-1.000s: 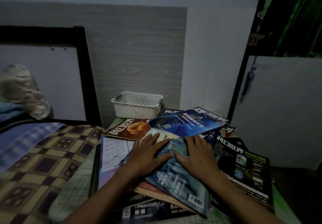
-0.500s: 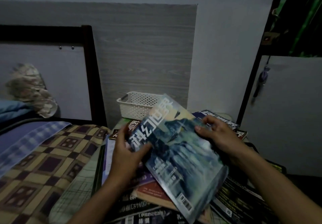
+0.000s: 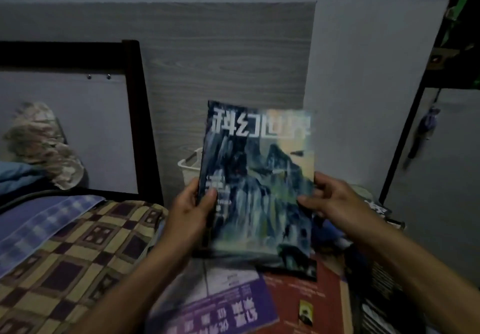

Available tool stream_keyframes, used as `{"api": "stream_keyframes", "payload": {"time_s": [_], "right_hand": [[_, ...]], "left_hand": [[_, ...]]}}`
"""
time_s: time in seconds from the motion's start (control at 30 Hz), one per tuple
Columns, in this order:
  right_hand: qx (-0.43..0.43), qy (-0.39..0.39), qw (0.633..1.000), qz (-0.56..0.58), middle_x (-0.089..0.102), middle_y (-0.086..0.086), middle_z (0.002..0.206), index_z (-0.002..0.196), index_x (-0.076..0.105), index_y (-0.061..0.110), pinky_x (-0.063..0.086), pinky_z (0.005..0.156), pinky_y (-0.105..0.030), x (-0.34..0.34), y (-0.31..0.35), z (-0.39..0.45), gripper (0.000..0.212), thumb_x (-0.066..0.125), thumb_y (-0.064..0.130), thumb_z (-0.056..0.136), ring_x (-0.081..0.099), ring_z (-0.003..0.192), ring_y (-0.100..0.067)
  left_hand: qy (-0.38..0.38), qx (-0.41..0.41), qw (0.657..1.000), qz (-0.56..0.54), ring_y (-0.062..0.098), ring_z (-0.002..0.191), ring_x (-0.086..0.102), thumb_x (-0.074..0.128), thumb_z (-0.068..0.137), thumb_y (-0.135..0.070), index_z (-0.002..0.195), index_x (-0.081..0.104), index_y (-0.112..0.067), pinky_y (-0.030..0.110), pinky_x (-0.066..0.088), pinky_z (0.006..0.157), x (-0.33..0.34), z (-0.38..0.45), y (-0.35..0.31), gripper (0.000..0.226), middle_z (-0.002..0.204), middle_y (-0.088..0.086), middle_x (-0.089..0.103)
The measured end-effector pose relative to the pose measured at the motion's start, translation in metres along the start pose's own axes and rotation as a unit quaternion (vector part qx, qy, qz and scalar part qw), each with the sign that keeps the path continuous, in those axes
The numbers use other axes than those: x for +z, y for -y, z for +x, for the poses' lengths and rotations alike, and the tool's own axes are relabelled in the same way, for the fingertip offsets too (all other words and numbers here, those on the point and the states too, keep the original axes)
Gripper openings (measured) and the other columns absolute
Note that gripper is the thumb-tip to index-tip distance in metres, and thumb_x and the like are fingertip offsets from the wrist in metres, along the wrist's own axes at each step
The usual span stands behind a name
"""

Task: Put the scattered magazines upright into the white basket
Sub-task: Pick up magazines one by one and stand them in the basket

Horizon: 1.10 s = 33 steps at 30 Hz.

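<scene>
A magazine with a blue-green mountain cover is held up nearly vertical in front of me, its white title at the top. My left hand grips its left edge and my right hand grips its right edge. Behind it only the left rim of the white basket shows against the wall. More magazines lie flat below: a purple one, a red one and dark ones on the right.
A bed with a checked brown blanket and a blue striped cloth lies to the left, with a black bed frame beside the basket. A grey wood-grain panel backs the table. A dark door frame stands on the right.
Both hands took the mountain-cover magazine off the pile, lifted it and turned it from flat to upright, so that it now covers most of the basket.
</scene>
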State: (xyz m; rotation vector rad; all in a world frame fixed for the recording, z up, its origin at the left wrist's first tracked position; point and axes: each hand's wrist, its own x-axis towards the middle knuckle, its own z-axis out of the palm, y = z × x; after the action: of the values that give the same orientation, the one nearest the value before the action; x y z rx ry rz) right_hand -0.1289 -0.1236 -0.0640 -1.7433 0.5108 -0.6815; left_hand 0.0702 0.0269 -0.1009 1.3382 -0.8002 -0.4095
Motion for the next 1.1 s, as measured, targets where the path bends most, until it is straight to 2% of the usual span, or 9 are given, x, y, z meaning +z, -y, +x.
{"api": "stream_keyframes", "payload": {"time_s": [0.1, 0.2, 0.3, 0.43, 0.63, 0.7, 0.8, 0.93, 1.1], "right_hand": [[-0.066, -0.056, 0.994, -0.059, 0.069, 0.024, 0.059, 0.097, 0.065, 0.024, 0.041, 0.045, -0.004, -0.004, 0.033, 0.054, 0.024, 0.056, 0.002, 0.095, 0.061, 0.051, 0.010], [-0.082, -0.117, 0.984, -0.108, 0.067, 0.009, 0.067, 0.089, 0.065, 0.028, 0.040, 0.045, -0.021, -0.004, 0.051, 0.122, 0.020, 0.054, 0.012, 0.097, 0.058, 0.052, -0.006], [-0.062, -0.142, 0.983, -0.097, 0.068, -0.005, 0.084, 0.092, 0.063, 0.024, 0.052, 0.052, -0.032, 0.006, 0.041, 0.192, 0.019, 0.050, 0.013, 0.098, 0.064, 0.064, -0.022], [-0.007, -0.155, 0.985, -0.076, 0.068, -0.007, 0.074, 0.104, 0.062, 0.018, 0.062, 0.059, -0.039, 0.025, -0.014, 0.255, 0.013, 0.051, 0.016, 0.098, 0.067, 0.057, -0.023], [0.059, -0.175, 0.979, -0.084, 0.072, -0.010, 0.084, 0.079, 0.065, 0.017, 0.063, 0.067, -0.046, 0.034, -0.089, 0.289, 0.015, 0.061, 0.012, 0.092, 0.071, 0.062, -0.027], [0.072, -0.183, 0.978, -0.073, 0.072, -0.016, 0.092, 0.087, 0.067, 0.009, 0.062, 0.072, -0.049, 0.030, -0.094, 0.292, 0.005, 0.063, 0.008, 0.089, 0.072, 0.073, -0.032], [0.076, -0.195, 0.974, -0.091, 0.065, -0.011, 0.110, 0.116, 0.060, 0.011, 0.061, 0.079, -0.046, 0.019, -0.083, 0.274, 0.027, 0.062, 0.008, 0.089, 0.067, 0.094, -0.031], [-0.010, -0.099, 0.966, -0.237, 0.071, -0.001, 0.099, 0.103, 0.067, 0.020, 0.058, 0.066, -0.030, -0.004, -0.062, 0.191, 0.015, 0.064, 0.013, 0.090, 0.069, 0.077, -0.014], [-0.008, 0.127, 0.877, -0.463, 0.061, 0.006, 0.130, 0.131, 0.055, 0.032, 0.048, 0.100, -0.032, -0.040, -0.054, 0.076, 0.055, 0.063, 0.008, 0.082, 0.058, 0.116, -0.011]], "left_hand": [[-0.010, 0.086, 0.995, 0.043, 0.009, 0.097, 0.068, 0.050, 0.100, -0.016, 0.111, 0.062, -0.030, 0.028, 0.056, 0.082, 0.000, 0.067, -0.029, 0.021, 0.106, -0.004, 0.072], [-0.019, 0.140, 0.979, 0.147, -0.007, 0.082, 0.060, 0.046, 0.102, -0.018, 0.121, 0.060, -0.022, 0.011, 0.050, 0.065, -0.002, 0.150, -0.049, 0.024, 0.105, -0.008, 0.065], [-0.049, 0.134, 0.965, 0.222, 0.001, 0.084, 0.057, 0.044, 0.102, -0.018, 0.124, 0.060, -0.018, 0.016, 0.044, 0.067, -0.006, 0.226, -0.038, 0.027, 0.109, -0.005, 0.062], [-0.116, 0.114, 0.941, 0.297, 0.021, 0.086, 0.061, 0.057, 0.096, -0.022, 0.108, 0.064, -0.018, 0.031, 0.047, 0.072, -0.013, 0.283, 0.015, 0.015, 0.097, 0.002, 0.064], [-0.114, 0.045, 0.939, 0.321, 0.021, 0.081, 0.061, 0.065, 0.091, -0.021, 0.102, 0.067, -0.014, 0.029, 0.044, 0.068, -0.018, 0.296, 0.099, 0.012, 0.090, 0.004, 0.066], [-0.110, 0.009, 0.940, 0.323, 0.022, 0.084, 0.060, 0.066, 0.090, -0.020, 0.099, 0.065, -0.014, 0.029, 0.043, 0.069, -0.019, 0.296, 0.106, 0.011, 0.093, 0.005, 0.066], [-0.121, 0.018, 0.942, 0.313, 0.027, 0.106, 0.057, 0.067, 0.088, -0.019, 0.124, 0.055, -0.014, 0.039, 0.050, 0.088, -0.019, 0.284, 0.097, 0.039, 0.128, 0.011, 0.057], [-0.077, 0.137, 0.911, 0.380, 0.032, 0.119, 0.052, 0.066, 0.087, -0.020, 0.131, 0.050, -0.016, 0.044, 0.047, 0.097, -0.019, 0.232, 0.072, 0.047, 0.135, 0.013, 0.050], [0.131, 0.139, 0.898, 0.395, 0.016, 0.094, 0.063, 0.067, 0.088, -0.016, 0.105, 0.061, -0.026, 0.030, 0.051, 0.075, -0.008, 0.146, 0.046, 0.021, 0.104, -0.002, 0.066]]}}
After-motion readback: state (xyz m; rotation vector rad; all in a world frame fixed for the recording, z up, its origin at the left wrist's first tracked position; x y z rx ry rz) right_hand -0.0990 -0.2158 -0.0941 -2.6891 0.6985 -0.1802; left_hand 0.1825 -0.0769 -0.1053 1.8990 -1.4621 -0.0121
